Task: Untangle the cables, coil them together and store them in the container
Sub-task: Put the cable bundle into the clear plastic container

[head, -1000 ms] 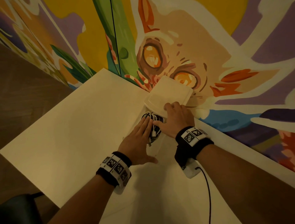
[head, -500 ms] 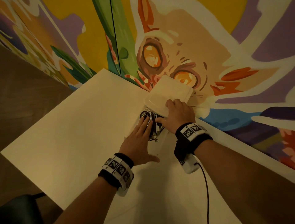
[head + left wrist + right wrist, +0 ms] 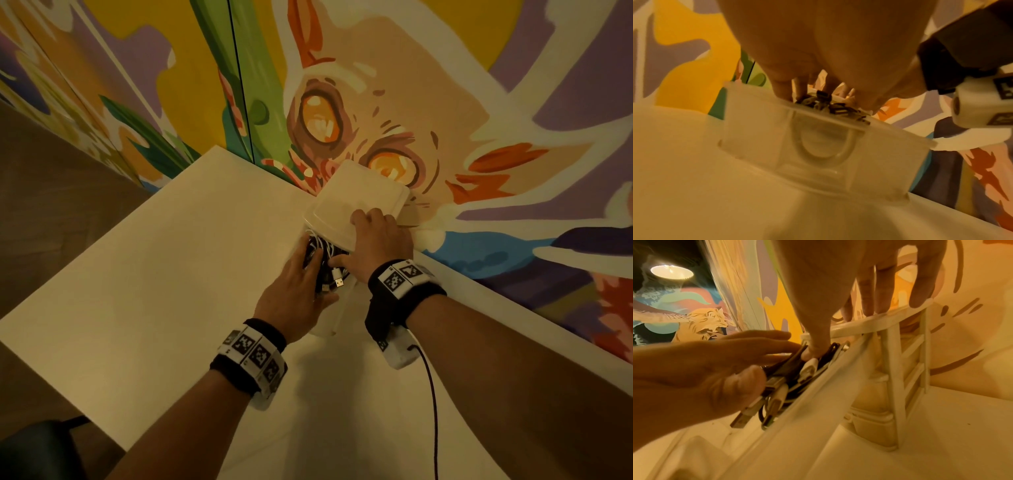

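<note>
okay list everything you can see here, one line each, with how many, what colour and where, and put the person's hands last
cables: one coiled bundle, black and white, inside the container
container: one, clear plastic, on the table by the wall
lid: one, white, tilted over the container's far end
table: one, white, against the wall
mural: one, multicoloured, on the wall
left hand: one, fingers flat on the cables
right hand: one, fingers on the lid, thumb on the cables
</note>
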